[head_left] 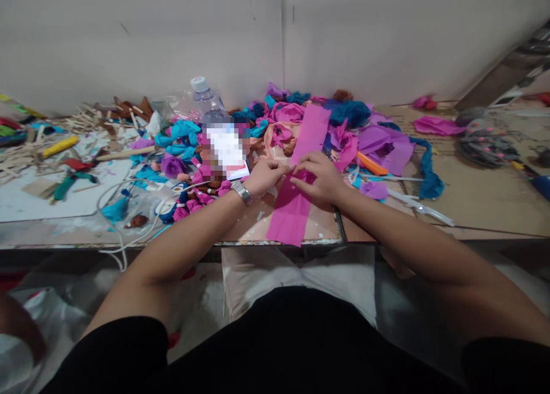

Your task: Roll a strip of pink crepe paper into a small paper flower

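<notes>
Pink strip: flat paper length, lay on the desk right in front of me, under my hands.
Long axis: ran away from me, slanted; near end at the desk's front edge, a bit left, far end tipped right.
Far end: pointed at the wall, lay against the heap of crumpled coloured paper.
Left hand: mine, at the strip's left edge, fingers bunched, tips over the paper; couldn't tell if they pinched it.
Right hand: mine, over the strip's middle, fingers bent, tips close to the left's; couldn't tell if pinching.
Left wrist: metal-banded watch.
Left of strip: pixelated lit screen, bottle behind it.
Right of strip: orange-handled tool.
Far left: green-and-red pliers.
</notes>
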Demonstrator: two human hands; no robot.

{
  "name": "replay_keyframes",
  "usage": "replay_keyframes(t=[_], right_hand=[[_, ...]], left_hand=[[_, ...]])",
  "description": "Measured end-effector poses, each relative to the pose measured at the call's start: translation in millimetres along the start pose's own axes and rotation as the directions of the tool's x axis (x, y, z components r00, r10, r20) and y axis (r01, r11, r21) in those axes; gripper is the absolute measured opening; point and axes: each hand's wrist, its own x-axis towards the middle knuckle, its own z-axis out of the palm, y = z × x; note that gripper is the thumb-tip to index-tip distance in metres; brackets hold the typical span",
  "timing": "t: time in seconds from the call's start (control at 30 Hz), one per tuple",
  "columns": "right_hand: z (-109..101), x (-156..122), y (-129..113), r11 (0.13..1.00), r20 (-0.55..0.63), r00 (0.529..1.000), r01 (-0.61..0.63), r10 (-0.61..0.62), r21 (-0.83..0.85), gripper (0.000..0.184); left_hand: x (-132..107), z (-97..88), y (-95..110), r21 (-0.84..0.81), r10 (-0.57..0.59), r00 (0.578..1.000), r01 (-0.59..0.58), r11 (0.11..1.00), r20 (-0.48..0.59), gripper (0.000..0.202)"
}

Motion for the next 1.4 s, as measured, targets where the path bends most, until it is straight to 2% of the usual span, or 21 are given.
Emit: replay_keyframes(t=[0.1, 0.27, 0.63, 0.77, 0.93, 1.1, 1.4], right_hand=[[1.3, 0.0, -0.7, 1.000, 0.021, 1.000, 0.014, -0.014, 0.020, 0.008], [3.3, 1.2, -0.9, 0.991, 0.036, 0.992, 0.114, -0.117, 0.072, 0.006], [-4.7, 3.3, -2.2, 0.969, 0.079, 0.966, 0.245, -0.248, 0.042, 0.001], [-6.7, 3.5, -1.5, 0.974, 0.071, 0.972, 0.224, -0.225, 0.027, 0.003], [-5.6, 3.0, -2.7, 0.982, 0.092, 0.978, 0.187, -0.187, 0.016, 0.017], [-1.6, 0.6, -6.8, 0.982, 0.056, 0.981, 0.187, -0.187, 0.018, 0.011], [-0.7, -2.2, -3.4, 0.990, 0.021, 0.991, 0.128, -0.129, 0.064, 0.012]], left_hand=[[-1.1, 1.4, 1.9, -0.017, -0.032, 0.999, 0.032, 0.999, 0.004, 0.049], [-1.5, 1.9, 2.0, -0.061, -0.060, 0.998, 0.060, 0.996, 0.004, 0.049], [4.1, 2.3, -12.2, -0.078, -0.095, 0.995, 0.097, 0.992, 0.030, 0.043], [4.4, 1.8, -12.0, -0.115, -0.119, 0.992, 0.121, 0.986, 0.031, 0.043], [3.2, 3.0, -11.0, -0.131, -0.138, 0.990, 0.142, 0.981, 0.040, 0.036], [0.1, 6.1, -6.3, -0.159, -0.180, 0.982, 0.186, 0.970, 0.053, 0.033], [1.2, 7.6, -5.0, -0.236, -0.203, 0.976, 0.215, 0.948, 0.074, 0.034]])
